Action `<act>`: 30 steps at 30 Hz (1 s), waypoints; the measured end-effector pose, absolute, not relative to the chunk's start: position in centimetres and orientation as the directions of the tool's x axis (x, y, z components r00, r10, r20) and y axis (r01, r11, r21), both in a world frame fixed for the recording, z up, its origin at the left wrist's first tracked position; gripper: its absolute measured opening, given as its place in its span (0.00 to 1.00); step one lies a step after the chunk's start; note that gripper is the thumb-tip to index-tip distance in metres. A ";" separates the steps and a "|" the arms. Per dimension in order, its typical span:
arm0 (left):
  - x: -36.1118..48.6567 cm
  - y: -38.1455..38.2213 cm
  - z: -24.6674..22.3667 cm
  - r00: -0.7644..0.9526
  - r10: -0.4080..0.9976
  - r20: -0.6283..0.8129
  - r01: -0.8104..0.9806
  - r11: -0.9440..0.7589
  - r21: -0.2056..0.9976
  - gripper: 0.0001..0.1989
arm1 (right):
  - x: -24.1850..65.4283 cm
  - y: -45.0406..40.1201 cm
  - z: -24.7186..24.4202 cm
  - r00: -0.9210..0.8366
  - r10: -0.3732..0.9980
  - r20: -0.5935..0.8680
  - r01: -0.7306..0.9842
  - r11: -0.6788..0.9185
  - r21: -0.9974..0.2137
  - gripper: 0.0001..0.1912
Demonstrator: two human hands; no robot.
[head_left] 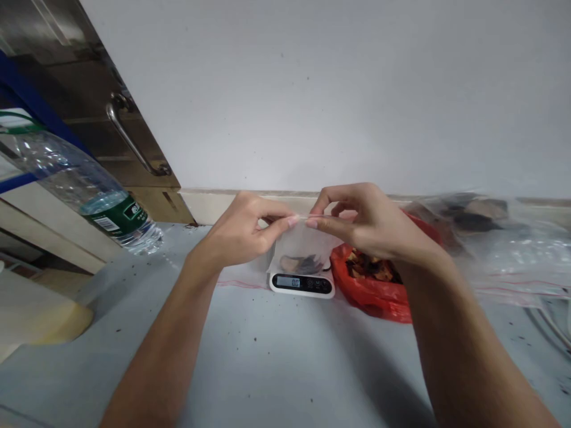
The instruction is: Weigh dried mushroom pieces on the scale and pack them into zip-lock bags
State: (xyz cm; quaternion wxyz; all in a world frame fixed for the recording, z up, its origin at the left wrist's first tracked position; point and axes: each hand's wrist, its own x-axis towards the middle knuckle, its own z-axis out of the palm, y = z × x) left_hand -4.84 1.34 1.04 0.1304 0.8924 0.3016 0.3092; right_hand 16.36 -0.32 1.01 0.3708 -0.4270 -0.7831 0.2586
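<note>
Both hands pinch the top edge of a small clear plastic bag (pixel 307 241), with dark and tan dried pieces lying at its bottom. My left hand (pixel 247 229) grips the edge between thumb and forefinger; my right hand (pixel 366 223) pinches it close by on the other side. The bag is upright over a white digital scale (pixel 302 285), whose display reads 0.0; whether it rests on the scale I cannot tell. Just right of the scale sits a red plastic bag (pixel 370 297) holding brown and dark dried pieces, partly hidden by my right hand and forearm.
At left stands a large clear water bottle (pixel 89 178) with a green label, near a metal door handle (pixel 134 142). A container with a yellowish bottom (pixel 53 315) is at lower left. Clear plastic bags (pixel 513 249) lie at right. A white wall (pixel 334 89) rises behind.
</note>
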 end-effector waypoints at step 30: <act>1.4 -0.4 0.4 0.435 0.163 0.885 0.400 -0.916 -0.028 0.09 | 21.5 -2.5 2.7 -0.495 0.869 0.010 0.737 0.426 -0.525 0.12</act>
